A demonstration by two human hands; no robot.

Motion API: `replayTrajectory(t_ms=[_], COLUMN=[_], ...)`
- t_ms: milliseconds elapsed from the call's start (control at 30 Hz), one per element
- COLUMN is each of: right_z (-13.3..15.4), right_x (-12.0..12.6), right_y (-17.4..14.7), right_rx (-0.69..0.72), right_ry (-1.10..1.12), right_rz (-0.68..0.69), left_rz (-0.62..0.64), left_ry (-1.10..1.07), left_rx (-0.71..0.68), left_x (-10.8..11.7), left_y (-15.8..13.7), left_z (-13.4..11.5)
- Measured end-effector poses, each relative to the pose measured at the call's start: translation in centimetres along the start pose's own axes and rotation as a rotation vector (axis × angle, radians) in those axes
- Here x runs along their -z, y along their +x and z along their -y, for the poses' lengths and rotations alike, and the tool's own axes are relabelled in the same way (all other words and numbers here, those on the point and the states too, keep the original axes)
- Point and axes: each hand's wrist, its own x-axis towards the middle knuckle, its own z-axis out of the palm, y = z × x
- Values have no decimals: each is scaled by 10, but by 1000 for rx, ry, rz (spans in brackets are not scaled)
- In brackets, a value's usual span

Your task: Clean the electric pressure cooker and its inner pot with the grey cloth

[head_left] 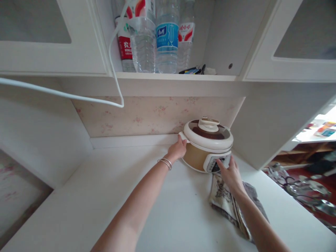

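Counter (162, 217): white, enclosed by side panels and backed by floral wallpaper (138, 119).

Wall cabinet (178, 77): white, mounted above the counter; middle compartment exposed, with bottles and oddments stored on its bottom shelf.

Electric cooker (207, 142): tan body, cream rim; set at the back right of the counter, near the right side panel. Covered by its brown-and-cream lid (193, 130), by which the contents are hidden. Fitted with side handle and front control panel.

Cloth (223, 203): grey and beige, patterned, folded; laid on the counter just in front of the cooker, partly covered by the right forearm.

Bottles, four, clear plastic, stood upright side by side in the compartment: one red-labelled (125, 47); one with red-and-white label (143, 42), cut off at the top; one blue-labelled (167, 37); one with red-and-white label (186, 37). Fill levels cannot be made out.

Left hand (177, 149): fingers closed about the cooker's left handle.

Right hand (232, 175): thumb laid on the control panel, fingers spread to its right edge; whether a firm grip is taken cannot be told.

Oddments (193, 70): small, dark, blue and yellow, placed beside the bottles; not identifiable.

Bracelets (165, 163): slim, worn on the left wrist.
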Motion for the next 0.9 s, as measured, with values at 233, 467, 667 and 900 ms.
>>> replayTrajectory(t_ms=[233, 467, 667, 900], right_z=[-1, 13, 52, 50], right_x=[-25, -120, -158, -155], right_y=[-93, -181, -212, -221], right_rx=[102, 198, 448, 596], right_ry=[122, 457, 328, 191], right_rz=[-70, 517, 599, 611], left_rz=[86, 188, 134, 98], left_ry=[-317, -524, -650, -768], left_rx=[126, 222, 223, 209], left_x=[-6, -6, -12, -12], left_y=[-84, -176, -195, -208], left_z=[93, 139, 160, 169])
